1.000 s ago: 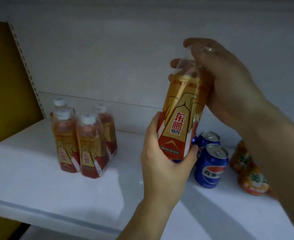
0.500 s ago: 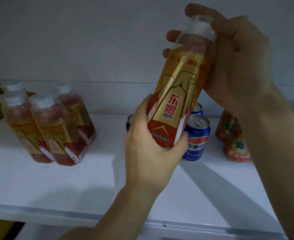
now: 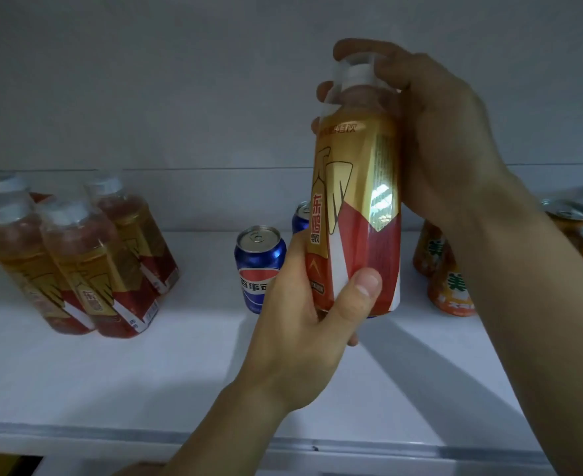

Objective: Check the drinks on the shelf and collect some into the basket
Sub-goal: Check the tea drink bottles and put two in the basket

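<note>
Behind the bottle (image 3: 355, 207) both hands' fingers (image 3: 358, 290) clasp, cans (image 3: 261, 269) stand, seemingly partly hidden.

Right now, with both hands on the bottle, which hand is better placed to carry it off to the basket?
Probably the left hand: it wraps the bottle low round the body, bearing its weight. The right hand only grips near the cap. No basket is in view.

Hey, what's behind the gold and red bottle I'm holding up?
Behind the gold and red bottle, a second blue cola can peeks out on the white shelf; most of that can is covered by the bottle.
</note>
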Demonstrator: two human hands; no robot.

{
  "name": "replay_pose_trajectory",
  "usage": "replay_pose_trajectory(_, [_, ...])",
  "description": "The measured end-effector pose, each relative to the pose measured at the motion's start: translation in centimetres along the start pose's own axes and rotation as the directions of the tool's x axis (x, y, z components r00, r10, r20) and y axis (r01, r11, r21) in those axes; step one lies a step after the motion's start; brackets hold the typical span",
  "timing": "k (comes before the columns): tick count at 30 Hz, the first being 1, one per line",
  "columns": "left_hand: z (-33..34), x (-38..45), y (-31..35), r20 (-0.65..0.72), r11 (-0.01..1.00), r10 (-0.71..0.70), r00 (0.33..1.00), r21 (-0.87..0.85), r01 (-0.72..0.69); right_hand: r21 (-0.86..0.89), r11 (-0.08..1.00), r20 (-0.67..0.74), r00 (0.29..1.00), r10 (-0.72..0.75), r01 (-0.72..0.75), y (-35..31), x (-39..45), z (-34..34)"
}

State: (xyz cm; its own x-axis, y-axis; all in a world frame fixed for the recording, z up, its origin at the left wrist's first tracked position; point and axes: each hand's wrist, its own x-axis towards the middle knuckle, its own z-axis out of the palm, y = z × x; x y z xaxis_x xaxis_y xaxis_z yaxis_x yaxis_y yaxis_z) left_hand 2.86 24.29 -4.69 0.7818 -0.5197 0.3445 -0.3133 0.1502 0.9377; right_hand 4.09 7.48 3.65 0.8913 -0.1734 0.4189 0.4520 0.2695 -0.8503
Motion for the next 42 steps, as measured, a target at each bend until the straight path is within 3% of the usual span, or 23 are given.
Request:
replay_pose_trajectory(3, [0.0,0.1,-0.2,-0.013,1.0,0.024,1.0,0.0,-0.024,-0.1,0.994,-0.014,0.999,-0.035,0.034,-1.7,2.2,2.3])
replay_pose_trajectory(7, [0.0,0.2,-0.2,-0.118,0.996,0.083,0.99,-0.009,-0.084,-0.077,0.994,-0.032,0.997,-0.075,0.072,-1.1,2.3,1.8])
replay_pose_trajectory(10, [0.1,0.0,0.2,-0.131,0.986,0.094,0.987,-0.121,-0.11,-0.092,0.994,-0.057,0.996,-0.066,0.061,-0.8,2.6,2.3])
replay_pose_trajectory(15, [-0.6,-0.5,0.3,-0.076,0.969,-0.036,0.996,-0.246,0.016,0.03,0.998,-0.01,0.998,0.063,-0.062,-1.0,2.4,2.0])
replay_pose_trajectory(21, [-1.1,-0.5,0.1,-0.064,0.965,-0.079,0.995,-0.255,0.06,0.017,0.998,0.027,0.998,0.057,-0.058,-0.9,2.3,2.0])
replay_pose_trajectory(28, [-1.6,-0.6,0.9,0.11,0.839,-0.096,0.989,-0.525,0.14,0.119,0.992,0.17,0.985,0.018,-0.038,-0.9,2.0,2.8])
replay_pose_trajectory(31, [-1.9,-0.2,1.2,0.069,0.849,-0.083,0.994,-0.518,0.107,0.022,0.999,0.103,0.994,-0.044,0.042,-1.1,1.9,2.9])
replay_pose_trajectory(36, [-2.0,0.1,1.3,-0.029,0.937,0.028,0.999,-0.349,-0.036,-0.189,0.979,-0.028,0.996,-0.088,0.082,-1.7,1.4,3.5])
replay_pose_trajectory(39, [-1.9,-0.2,1.1,-0.039,0.939,0.0,0.999,-0.344,-0.013,-0.263,0.964,-0.007,0.999,-0.035,0.032,-1.4,1.3,3.5])
replay_pose_trajectory(42, [-1.8,-0.4,1.1,-0.061,0.939,-0.031,0.998,-0.345,0.009,-0.224,0.975,0.04,0.999,0.002,0.007,-1.2,1.6,3.3])
